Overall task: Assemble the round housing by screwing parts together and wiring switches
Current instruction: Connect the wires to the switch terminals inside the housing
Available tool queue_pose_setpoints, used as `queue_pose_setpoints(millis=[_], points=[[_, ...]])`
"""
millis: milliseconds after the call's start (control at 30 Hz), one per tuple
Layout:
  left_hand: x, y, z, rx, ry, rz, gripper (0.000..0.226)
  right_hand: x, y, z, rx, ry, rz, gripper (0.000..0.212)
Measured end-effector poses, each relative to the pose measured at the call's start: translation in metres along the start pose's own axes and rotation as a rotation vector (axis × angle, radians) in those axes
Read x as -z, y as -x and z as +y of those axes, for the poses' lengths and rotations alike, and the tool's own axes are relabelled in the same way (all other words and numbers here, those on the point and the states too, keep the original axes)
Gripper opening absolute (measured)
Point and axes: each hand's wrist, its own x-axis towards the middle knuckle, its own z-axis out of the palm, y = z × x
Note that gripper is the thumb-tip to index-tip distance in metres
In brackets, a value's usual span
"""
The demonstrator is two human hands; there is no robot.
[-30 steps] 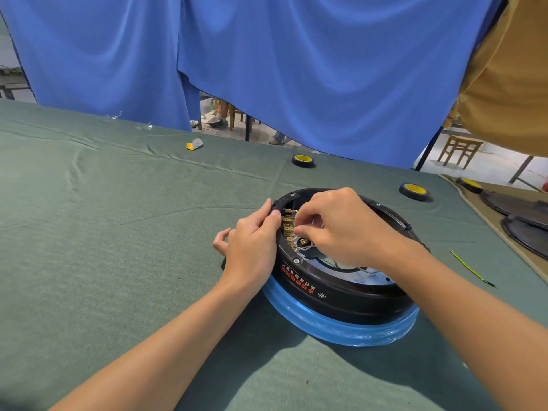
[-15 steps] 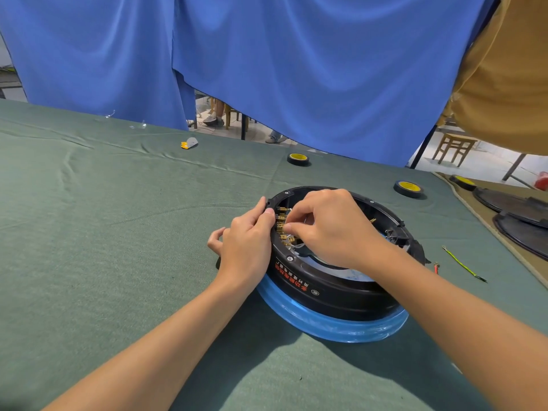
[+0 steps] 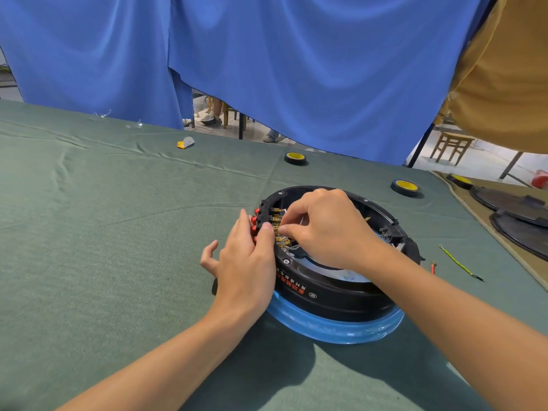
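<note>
Two hands work close together at the left rim of the round black housing [image 3: 341,292], which sits on a blue ring [image 3: 335,330] on the green-clothed counter [image 3: 103,232], right of centre and near the person. The left hand [image 3: 246,262] grips the switch block [image 3: 257,216] set in the housing's wall, with the thumb over the rim and the fingers against the red buttons outside; its little finger sticks out free. The right hand [image 3: 323,229] reaches in from above, fingers curled, thumb and forefinger pinching at the brass terminals [image 3: 277,221] behind the switches; exactly what they hold is too small to tell. A green-yellow wire [image 3: 459,264] and a red-tipped wire [image 3: 433,266] lie on the cloth to the right of the housing. Two tape rolls [image 3: 295,158] [image 3: 405,187] stand farther back, well apart, before a blue curtain [image 3: 296,69].
</note>
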Motion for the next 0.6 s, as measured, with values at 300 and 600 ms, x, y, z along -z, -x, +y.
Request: queue_pose_setpoints(millis=[300, 600], points=[[0.001, -0.001, 0.004, -0.057, 0.045, 0.035, 0.063, -0.005, 0.0, 0.0, -0.079, -0.086, 0.018, 0.007], [0.001, 0.004, 0.005, -0.016, 0.073, 0.056, 0.048, 0.003, -0.003, -0.005, -0.16, -0.213, -0.069, 0.003]])
